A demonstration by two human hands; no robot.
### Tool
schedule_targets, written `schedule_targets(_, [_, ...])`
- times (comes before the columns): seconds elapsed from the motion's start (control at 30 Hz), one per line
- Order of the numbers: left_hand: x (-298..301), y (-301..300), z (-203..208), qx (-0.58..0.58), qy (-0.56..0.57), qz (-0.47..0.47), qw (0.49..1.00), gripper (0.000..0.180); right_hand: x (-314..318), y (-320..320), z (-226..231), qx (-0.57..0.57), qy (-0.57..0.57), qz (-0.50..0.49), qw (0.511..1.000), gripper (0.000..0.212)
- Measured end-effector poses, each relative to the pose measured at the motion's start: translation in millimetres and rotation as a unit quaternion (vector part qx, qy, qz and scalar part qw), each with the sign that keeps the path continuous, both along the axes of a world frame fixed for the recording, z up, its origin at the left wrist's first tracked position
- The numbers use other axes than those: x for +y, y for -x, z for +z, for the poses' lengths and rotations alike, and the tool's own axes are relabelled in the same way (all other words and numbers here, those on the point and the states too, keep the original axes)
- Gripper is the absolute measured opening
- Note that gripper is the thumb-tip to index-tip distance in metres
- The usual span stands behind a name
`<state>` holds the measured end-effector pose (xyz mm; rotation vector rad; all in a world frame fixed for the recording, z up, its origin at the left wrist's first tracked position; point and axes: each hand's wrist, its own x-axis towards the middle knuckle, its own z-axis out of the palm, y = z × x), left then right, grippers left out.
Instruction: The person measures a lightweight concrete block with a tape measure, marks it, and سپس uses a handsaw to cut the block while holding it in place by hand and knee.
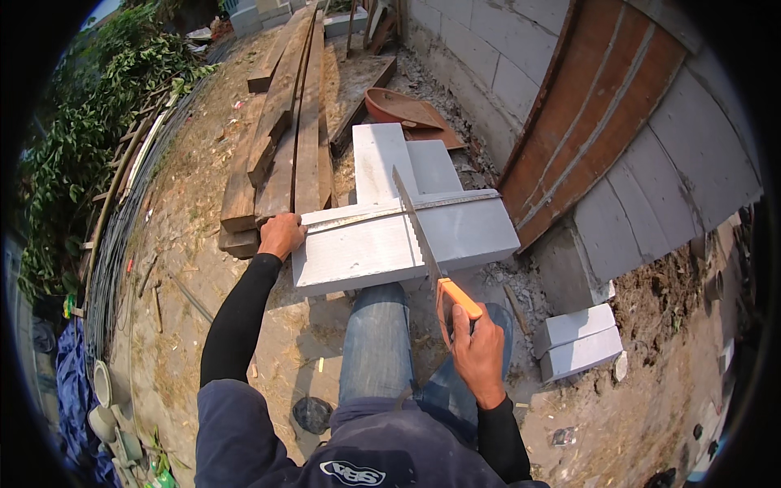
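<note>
My right hand (480, 354) is closed around the orange handle of a handsaw (416, 224). Its toothed blade runs up and away from me across a long pale lightweight concrete block (350, 254). At the block's far left corner, my left hand (282, 235) grips its end with curled fingers; the fingertips are partly hidden. A thin straight strip (350, 215) lies along the block's far edge, with the blade crossing over it. More pale blocks (382, 159) lie beyond, touching or under the far side. My jeans-clad leg (376, 342) is right below the near edge.
Long timber beams (305, 122) are piled at the far left. Behind the blocks sits a reddish basin (399, 108). A brown board (598, 106) leans against the block wall (480, 41) at right. Two small blocks (579, 342) rest on the ground at right; metal rods (110, 276) line the left.
</note>
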<state>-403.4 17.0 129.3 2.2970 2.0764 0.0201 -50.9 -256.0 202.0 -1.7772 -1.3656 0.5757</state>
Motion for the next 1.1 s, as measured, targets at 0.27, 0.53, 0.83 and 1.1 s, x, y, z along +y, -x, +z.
schedule_targets(0.27, [-99.0,-22.3,15.5,-0.034,0.091,-0.073,0.993,0.029,-9.9,2.0,1.7,-0.005,0.017,0.0,1.0,0.028])
schedule_targets(0.53, [-170.4,-27.2,13.0,-0.074,0.089,-0.113,0.987,0.029,-15.2,8.4,-12.9,0.021,0.028,-0.004,0.999,0.025])
schedule_targets(0.83, [-171.4,-1.0,4.0,-0.085,0.11,-0.086,0.987,0.028,48.0,9.2,-14.4,-0.008,-0.032,0.015,0.999,0.031])
schedule_targets(1.1, [-155.0,-7.9,6.4,-0.126,0.086,-0.031,0.988,0.027,-44.2,-55.4,14.3,0.107,-0.135,-0.038,0.984,0.037])
